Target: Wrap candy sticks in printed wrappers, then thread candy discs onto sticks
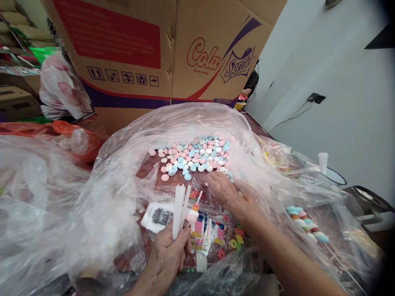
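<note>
My left hand (169,250) is closed around a bundle of white sticks (179,207). One stick beside the bundle carries threaded sweets (193,213): orange on top, white and pink below. My right hand (226,193) reaches to the front edge of a heap of pink, white and blue marshmallow-like candies (200,154). Its fingers are bent together, and their tips are partly hidden, so what they pinch does not show. Under my hands lie printed plastic wrappers (202,232) and a white packet (157,217). Gummy rings (237,236) are scattered to the right of the wrappers.
Clear plastic sheeting (108,197) surrounds the work spot on both sides and behind. A large cardboard box (173,49) stands at the back. Finished-looking candy sticks (307,224) lie at the right. An orange plastic bag (83,142) is at the left.
</note>
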`<state>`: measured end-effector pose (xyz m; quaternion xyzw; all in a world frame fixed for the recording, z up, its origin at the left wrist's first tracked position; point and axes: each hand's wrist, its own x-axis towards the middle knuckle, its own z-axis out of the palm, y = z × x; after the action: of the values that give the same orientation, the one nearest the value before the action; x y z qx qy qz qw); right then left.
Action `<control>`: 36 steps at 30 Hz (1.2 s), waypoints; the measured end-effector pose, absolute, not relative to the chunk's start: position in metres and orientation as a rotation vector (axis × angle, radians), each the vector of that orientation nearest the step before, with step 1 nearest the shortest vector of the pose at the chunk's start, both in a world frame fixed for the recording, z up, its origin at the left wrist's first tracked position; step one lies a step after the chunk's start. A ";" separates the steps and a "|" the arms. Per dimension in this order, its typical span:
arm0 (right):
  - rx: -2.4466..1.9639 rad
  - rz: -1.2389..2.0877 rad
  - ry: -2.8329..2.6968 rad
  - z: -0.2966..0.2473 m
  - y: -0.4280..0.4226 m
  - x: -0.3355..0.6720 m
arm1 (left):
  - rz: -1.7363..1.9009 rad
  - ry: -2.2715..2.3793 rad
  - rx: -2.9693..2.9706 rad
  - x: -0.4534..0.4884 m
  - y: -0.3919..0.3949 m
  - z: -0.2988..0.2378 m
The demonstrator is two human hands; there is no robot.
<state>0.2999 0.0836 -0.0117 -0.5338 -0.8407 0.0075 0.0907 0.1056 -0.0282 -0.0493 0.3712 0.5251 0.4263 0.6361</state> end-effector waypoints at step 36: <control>-1.639 0.537 -1.923 -0.034 0.074 0.297 | 0.934 1.175 0.924 0.103 -0.025 -0.055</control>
<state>0.2973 0.0743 -0.0343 -0.6099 -0.7156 0.1997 0.2759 0.1030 -0.0249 -0.0550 0.4043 0.5143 0.4089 0.6362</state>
